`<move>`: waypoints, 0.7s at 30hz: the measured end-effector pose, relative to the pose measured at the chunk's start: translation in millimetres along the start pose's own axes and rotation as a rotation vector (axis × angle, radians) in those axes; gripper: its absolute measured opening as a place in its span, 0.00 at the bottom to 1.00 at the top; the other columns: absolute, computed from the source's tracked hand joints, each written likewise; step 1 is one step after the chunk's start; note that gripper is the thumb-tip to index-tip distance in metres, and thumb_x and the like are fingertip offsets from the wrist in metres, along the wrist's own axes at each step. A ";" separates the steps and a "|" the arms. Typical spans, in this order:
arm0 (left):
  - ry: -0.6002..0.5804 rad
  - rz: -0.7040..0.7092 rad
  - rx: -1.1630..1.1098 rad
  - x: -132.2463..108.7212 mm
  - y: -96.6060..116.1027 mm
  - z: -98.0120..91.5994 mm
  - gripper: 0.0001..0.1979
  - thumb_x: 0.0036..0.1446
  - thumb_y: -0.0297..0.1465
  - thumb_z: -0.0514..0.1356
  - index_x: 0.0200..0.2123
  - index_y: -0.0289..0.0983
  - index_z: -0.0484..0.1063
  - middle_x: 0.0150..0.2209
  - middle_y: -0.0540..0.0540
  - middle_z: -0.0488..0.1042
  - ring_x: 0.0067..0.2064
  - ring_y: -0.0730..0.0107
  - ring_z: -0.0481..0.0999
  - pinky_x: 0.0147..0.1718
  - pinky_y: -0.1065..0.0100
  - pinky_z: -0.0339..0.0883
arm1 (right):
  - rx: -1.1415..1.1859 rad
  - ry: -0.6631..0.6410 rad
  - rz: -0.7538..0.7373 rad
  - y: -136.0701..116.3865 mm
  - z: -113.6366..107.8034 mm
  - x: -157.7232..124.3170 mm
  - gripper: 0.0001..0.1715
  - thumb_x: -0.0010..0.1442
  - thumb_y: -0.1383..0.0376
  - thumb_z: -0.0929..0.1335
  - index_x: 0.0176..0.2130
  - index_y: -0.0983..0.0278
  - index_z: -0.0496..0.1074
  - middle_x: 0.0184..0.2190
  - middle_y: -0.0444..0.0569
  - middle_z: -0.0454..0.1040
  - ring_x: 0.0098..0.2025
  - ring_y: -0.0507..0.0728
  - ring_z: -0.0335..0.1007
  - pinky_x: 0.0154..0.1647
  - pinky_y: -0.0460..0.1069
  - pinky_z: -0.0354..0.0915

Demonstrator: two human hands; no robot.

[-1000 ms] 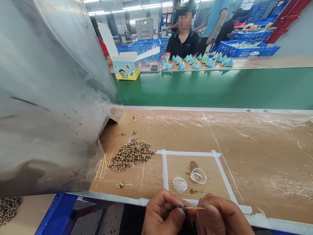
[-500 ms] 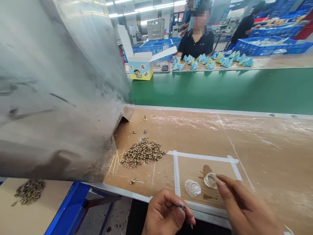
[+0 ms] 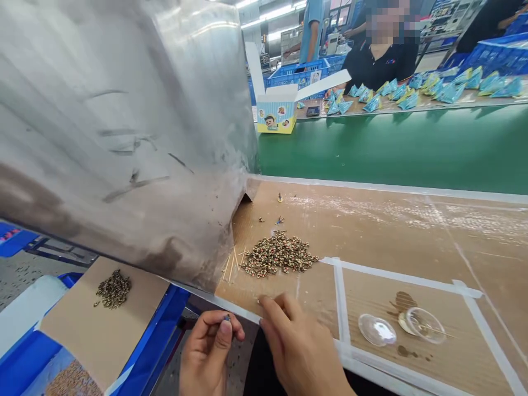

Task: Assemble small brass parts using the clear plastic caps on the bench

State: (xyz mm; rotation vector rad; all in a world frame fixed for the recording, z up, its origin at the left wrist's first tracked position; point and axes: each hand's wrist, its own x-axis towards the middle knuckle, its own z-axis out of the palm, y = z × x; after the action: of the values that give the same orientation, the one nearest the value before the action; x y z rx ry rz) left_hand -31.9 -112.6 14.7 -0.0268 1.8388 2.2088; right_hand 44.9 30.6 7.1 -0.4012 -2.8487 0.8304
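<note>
Near the bottom edge of the head view: left hand [image 3: 211, 352] pinching a tiny blue-tipped bead-like piece [image 3: 226, 318] between thumb and forefinger, below the table edge. Right hand [image 3: 299, 344] lying loose, gripping nothing, fingertips [image 3: 270, 301] touching the brown taped cardboard tabletop [image 3: 396, 231] just short of the heap of small brown-and-cream speckled beads [image 3: 279, 254]. Judging by size: featherlight, hard, slick, prone to rolling away, best nipped at the sides with two fingertips. Looking glossy and mottled, piled loosely. Lying beside the heap, thin wooden sticks [image 3: 231, 264] against the big silvery metal sheet [image 3: 124, 137]. Sitting inside the white tape frame, two clear shallow plastic dishes [image 3: 424, 325]. Further left, another small bead pile on a tan cardboard sheet [image 3: 103, 324].
</note>
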 end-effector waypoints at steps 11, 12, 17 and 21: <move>-0.061 0.011 -0.042 -1.8 -0.1 16.8 0.19 0.52 0.46 0.77 0.32 0.38 0.79 0.26 0.51 0.79 0.30 0.73 0.77 0.35 0.74 0.72 | -0.108 -0.269 0.095 3.6 -14.1 31.8 0.14 0.64 0.81 0.69 0.44 0.65 0.77 0.39 0.53 0.83 0.36 0.66 0.86 0.26 0.50 0.58; -0.084 0.016 -0.054 -2.8 1.3 20.2 0.19 0.52 0.46 0.77 0.32 0.38 0.79 0.26 0.51 0.80 0.30 0.73 0.78 0.35 0.74 0.73 | -0.107 -0.272 0.107 4.3 -16.2 31.5 0.14 0.63 0.82 0.69 0.43 0.65 0.76 0.38 0.54 0.84 0.35 0.67 0.86 0.25 0.50 0.56; -0.171 0.025 -0.090 -3.3 1.1 29.0 0.16 0.52 0.44 0.77 0.32 0.40 0.80 0.27 0.51 0.81 0.30 0.73 0.80 0.35 0.74 0.74 | -0.036 -0.199 0.109 13.6 -22.3 26.8 0.12 0.66 0.80 0.67 0.38 0.67 0.75 0.32 0.57 0.83 0.32 0.69 0.84 0.26 0.51 0.56; -0.200 0.053 -0.086 -5.4 -2.4 37.4 0.14 0.53 0.42 0.77 0.32 0.40 0.81 0.29 0.51 0.82 0.30 0.73 0.80 0.36 0.74 0.75 | 0.160 -0.066 0.006 28.1 -26.3 0.9 0.11 0.72 0.71 0.66 0.36 0.63 0.73 0.30 0.48 0.79 0.32 0.58 0.80 0.33 0.48 0.68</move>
State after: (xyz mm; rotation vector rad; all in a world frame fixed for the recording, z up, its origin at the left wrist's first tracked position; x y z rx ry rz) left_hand -20.3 -77.1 20.7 0.2214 1.6552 2.2342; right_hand 55.7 67.0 13.9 -0.3681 -2.8140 1.0825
